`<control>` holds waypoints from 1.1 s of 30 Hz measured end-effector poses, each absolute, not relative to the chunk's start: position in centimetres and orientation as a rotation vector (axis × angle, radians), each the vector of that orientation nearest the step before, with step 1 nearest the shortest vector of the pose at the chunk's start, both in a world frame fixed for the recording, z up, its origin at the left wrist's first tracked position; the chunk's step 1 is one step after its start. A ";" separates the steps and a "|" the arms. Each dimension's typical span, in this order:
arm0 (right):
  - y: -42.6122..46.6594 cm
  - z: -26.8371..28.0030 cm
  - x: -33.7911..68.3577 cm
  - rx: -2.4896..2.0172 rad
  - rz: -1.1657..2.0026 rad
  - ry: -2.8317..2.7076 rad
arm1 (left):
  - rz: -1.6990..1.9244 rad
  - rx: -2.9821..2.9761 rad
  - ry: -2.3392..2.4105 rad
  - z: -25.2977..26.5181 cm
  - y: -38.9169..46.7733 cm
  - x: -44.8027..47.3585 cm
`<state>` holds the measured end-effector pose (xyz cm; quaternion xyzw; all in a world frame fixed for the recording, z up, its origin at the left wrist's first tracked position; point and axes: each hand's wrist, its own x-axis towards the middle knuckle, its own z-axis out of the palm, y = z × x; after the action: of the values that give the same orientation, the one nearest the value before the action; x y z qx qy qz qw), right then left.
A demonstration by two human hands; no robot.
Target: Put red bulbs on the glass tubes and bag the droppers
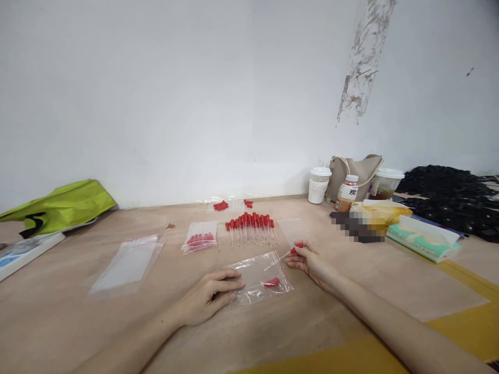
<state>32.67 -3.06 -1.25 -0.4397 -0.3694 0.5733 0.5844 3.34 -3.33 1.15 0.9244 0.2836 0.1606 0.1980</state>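
Note:
A clear zip-lock bag (253,297) lies in front of me, its red-striped mouth facing right. One dropper with a red bulb (272,282) is inside it. My left hand (208,296) grips the bag's left end between thumb and fingers. Pinched in my right hand (307,261) is another red-bulbed dropper (295,249), its thin tube pointing left into the bag's mouth. Beyond the bag, several red-bulbed droppers (253,221) lie side by side in a row, bulbs toward the wall.
Left of the row sits a stack of filled bags (199,239); farther left are flat zip-lock bags (128,262). Red bulbs (221,205) lie by the wall. A white cup (318,186), a bottle (346,193) and a tissue pack (423,240) stand at right, a yellow-green bag (66,205) at far left.

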 end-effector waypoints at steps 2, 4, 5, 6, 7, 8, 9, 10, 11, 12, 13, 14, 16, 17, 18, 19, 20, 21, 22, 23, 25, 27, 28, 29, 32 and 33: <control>-3.5 -1.0 32.5 -1.015 1.412 -0.988 | 0.466 2.591 0.837 1.0 -3.3 3.3; -3.7 -0.9 32.6 -1.040 1.399 -1.195 | 0.480 2.589 0.871 0.8 -3.3 3.2; -3.8 -1.0 32.6 -1.069 1.359 -1.305 | 0.480 2.588 0.876 0.8 -3.3 3.2; -3.8 -1.1 32.7 -1.104 1.307 -1.406 | 0.479 2.589 0.875 0.8 -3.3 3.2; -3.7 -1.3 32.7 -1.132 1.255 -1.497 | 0.477 2.590 0.868 0.9 -3.3 3.3; -3.7 -1.4 32.7 -1.152 1.209 -1.570 | 0.475 2.592 0.860 1.0 -3.3 3.3; -3.6 -1.6 32.6 -1.163 1.173 -1.615 | 0.474 2.592 0.852 1.0 -3.4 3.3; -3.5 -1.8 32.4 -1.168 1.147 -1.642 | 0.472 2.593 0.845 1.1 -3.4 3.4; -3.5 -1.9 32.2 -1.167 1.127 -1.656 | 0.472 2.593 0.841 1.2 -3.4 3.4; -3.5 -2.0 32.0 -1.166 1.111 -1.658 | 0.471 2.592 0.840 1.2 -3.5 3.4; -3.5 -2.0 31.8 -1.162 1.100 -1.654 | 0.472 2.592 0.841 1.3 -3.5 3.4; -3.5 -2.0 31.6 -1.154 1.097 -1.648 | 0.473 2.590 0.842 1.3 -3.5 3.5; -3.6 -1.8 31.4 -1.129 1.113 -1.651 | 0.478 2.590 0.840 1.3 -3.5 3.5; -3.6 -1.7 31.5 -1.121 1.135 -1.662 | 0.481 2.593 0.835 1.3 -3.5 3.5; -3.7 -1.5 31.6 -1.109 1.161 -1.688 | 0.478 2.597 0.826 1.3 -3.5 3.5; -3.7 -1.4 31.7 -1.097 1.182 -1.732 | 0.471 2.601 0.815 1.3 -3.5 3.5; -3.8 -1.3 32.0 -1.084 1.192 -1.787 | 0.461 2.605 0.802 1.3 -3.5 3.5; -3.8 -1.2 32.2 -1.068 1.195 -1.842 | 0.454 2.607 0.788 1.3 -3.4 3.5; -3.7 -1.1 32.5 -1.053 1.191 -1.883 | 0.449 2.605 0.775 1.3 -3.4 3.5; -3.6 -1.0 32.7 -1.053 1.183 -1.900 | 0.447 2.602 0.764 1.4 -3.4 3.5; -2.9 -0.8 33.2 -1.136 1.147 -1.863 | 0.442 2.597 0.753 1.4 -3.3 3.5; -1.5 -0.4 33.5 -1.297 1.027 -1.777 | 0.430 2.596 0.758 1.4 -3.3 3.5; -0.5 -0.2 33.6 -1.383 0.933 -1.729 | 0.424 2.598 0.762 1.4 -3.3 3.5; 0.7 0.0 33.6 -1.449 0.830 -1.685 | 0.420 2.601 0.766 1.4 -3.3 3.5; 4.9 0.6 33.3 -1.566 0.639 -1.552 | 0.409 2.605 0.765 1.5 -3.4 3.5; 6.3 0.7 33.0 -1.591 0.605 -1.514 | 0.400 2.608 0.765 1.5 -3.4 3.5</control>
<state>33.02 6.33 0.68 -0.6344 -0.6036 0.2414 0.4183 3.54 -3.42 1.52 0.9309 0.2730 0.1429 0.1962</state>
